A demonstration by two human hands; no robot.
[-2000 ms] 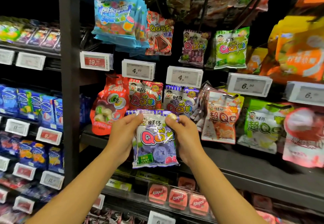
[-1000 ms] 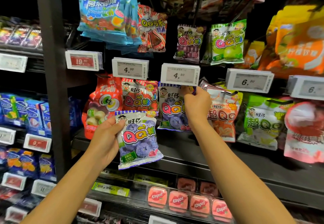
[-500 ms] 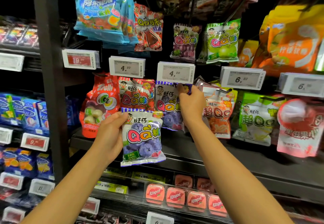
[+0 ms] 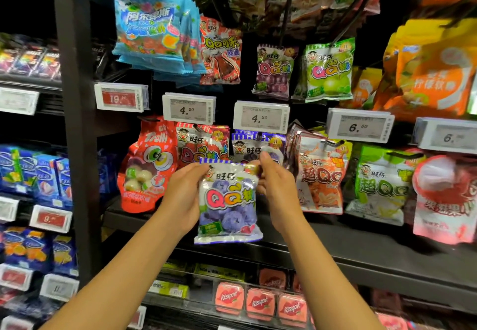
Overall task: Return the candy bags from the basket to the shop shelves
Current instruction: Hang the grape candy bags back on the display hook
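Shop aisle, dark metal racking, pegs of hanging sweets and white price tags on every rail.

Blueberry bag (image 4: pixel 228 202) held up in front of the middle row, upright, face to the person. Left hand (image 4: pixel 184 198) grips its left edge, thumb on the front near the top corner, fingers curled behind. Right hand (image 4: pixel 277 190) pinches the top right corner, fingers bent round the header. Bag not on a peg; its top edge sits just below the hanging bags, its lower edge level with the dark shelf (image 4: pixel 361 249).

Directly behind it, on a peg, a matching purple bag (image 4: pixel 255 146), partly hidden by the held one and the right fingers. Price tag (image 4: pixel 260 117) above that peg reads 4.20. Just left hangs a red bag (image 4: pixel 200 143) of the same brand, under a second 4.20 tag (image 4: pixel 188 109). Further left, a red Trolli pouch (image 4: pixel 147 167). To the right, an orange bag (image 4: pixel 321 174), then a green bag (image 4: pixel 379 182).

Upper row: blue bags (image 4: pixel 152 27), a cola bag (image 4: pixel 222 50), a grape bag (image 4: pixel 275 71), a green apple bag (image 4: pixel 329 69).

Below the shelf, Kissport tins (image 4: pixel 259 302) in a row. Far left bay, blue boxes (image 4: pixel 36 172), blurred.
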